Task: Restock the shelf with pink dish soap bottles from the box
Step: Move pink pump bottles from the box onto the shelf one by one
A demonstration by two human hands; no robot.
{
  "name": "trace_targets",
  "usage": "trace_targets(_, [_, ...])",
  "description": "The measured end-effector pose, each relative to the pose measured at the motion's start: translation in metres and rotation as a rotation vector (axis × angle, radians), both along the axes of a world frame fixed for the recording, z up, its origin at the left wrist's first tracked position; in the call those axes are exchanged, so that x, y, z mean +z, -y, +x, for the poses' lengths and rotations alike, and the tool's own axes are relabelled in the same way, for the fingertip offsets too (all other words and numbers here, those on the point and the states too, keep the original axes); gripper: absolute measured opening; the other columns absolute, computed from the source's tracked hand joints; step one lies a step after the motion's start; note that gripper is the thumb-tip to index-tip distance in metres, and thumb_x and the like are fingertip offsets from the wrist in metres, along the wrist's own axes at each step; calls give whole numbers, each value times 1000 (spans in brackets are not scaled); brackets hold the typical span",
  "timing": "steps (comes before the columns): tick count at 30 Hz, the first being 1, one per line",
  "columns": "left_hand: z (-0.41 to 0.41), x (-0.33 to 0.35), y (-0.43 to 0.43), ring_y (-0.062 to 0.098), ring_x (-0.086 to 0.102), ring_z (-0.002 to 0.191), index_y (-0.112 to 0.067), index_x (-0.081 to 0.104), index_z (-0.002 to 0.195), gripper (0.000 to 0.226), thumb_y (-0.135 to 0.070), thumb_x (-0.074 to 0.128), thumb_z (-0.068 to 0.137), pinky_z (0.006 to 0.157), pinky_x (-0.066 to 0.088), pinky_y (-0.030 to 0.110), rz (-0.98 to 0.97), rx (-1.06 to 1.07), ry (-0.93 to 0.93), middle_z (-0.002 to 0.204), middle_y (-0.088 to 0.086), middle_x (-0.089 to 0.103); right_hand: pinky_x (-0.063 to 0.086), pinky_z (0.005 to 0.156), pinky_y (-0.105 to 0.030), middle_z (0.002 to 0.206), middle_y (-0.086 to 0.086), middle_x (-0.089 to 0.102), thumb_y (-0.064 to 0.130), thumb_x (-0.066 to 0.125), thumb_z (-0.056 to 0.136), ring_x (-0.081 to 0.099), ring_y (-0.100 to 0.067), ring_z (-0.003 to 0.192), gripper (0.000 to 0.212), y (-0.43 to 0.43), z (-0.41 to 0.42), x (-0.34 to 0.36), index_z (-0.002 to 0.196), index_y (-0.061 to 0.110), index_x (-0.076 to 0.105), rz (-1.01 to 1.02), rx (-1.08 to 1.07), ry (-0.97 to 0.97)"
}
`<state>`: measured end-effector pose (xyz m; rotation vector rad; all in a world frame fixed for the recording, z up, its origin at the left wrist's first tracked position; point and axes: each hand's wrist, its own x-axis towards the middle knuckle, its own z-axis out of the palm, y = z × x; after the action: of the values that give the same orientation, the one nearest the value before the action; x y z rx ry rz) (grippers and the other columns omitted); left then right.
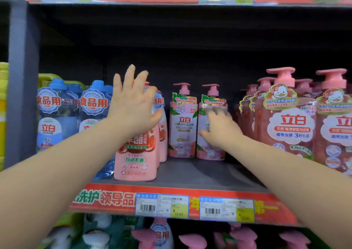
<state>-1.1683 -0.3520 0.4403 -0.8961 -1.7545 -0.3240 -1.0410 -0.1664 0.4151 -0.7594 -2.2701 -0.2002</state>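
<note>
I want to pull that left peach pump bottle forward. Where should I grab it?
Probably around the narrow neck under the pump on the left peach pump bottle, coming straight in from the open shelf front. It stands upright, with neighbours close on both sides, so its body is harder to wrap.

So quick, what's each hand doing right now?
Left hand: open, fingers spread, in front of the front pink bottle, holding nothing.
Right hand: on a small pink pump bottle; too blurry to tell its grip.
</note>
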Motion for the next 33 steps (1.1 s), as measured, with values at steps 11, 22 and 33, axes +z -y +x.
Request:
trace_targets(11, [82, -45, -2, 37, 58, 102, -4, 63, 102, 42, -32, 65, 72, 86, 45, 44, -232, -113, -166, 109, 18, 62, 33, 104, -40, 138, -5, 44, 41, 52, 87, 40, -29, 127, 56, 36, 60, -20, 136, 18, 41, 395, 135, 221])
trace_targets(22, [137, -106, 33, 30, 43, 122, -17, 37, 133, 65, -55, 51, 83, 95, 39, 42, -477, -89, 255, 131, 7, 45, 31, 105, -44, 136, -6, 46, 38, 53, 88, 41, -29, 126, 53, 95, 150, -50, 135, 17, 41, 261, -15, 282])
trace_targets(33, [241, -196, 82, 28, 47, 118, -19, 43, 129, 60, -55, 54, 82, 92, 45, 40, -674, -415, 415, 127, 5, 48, 26, 110, -50, 141, -7, 43, 45, 52, 90, 36, -30, 133, 59, 182, 301, -150, 140, 19, 35, -30, -304, 433])
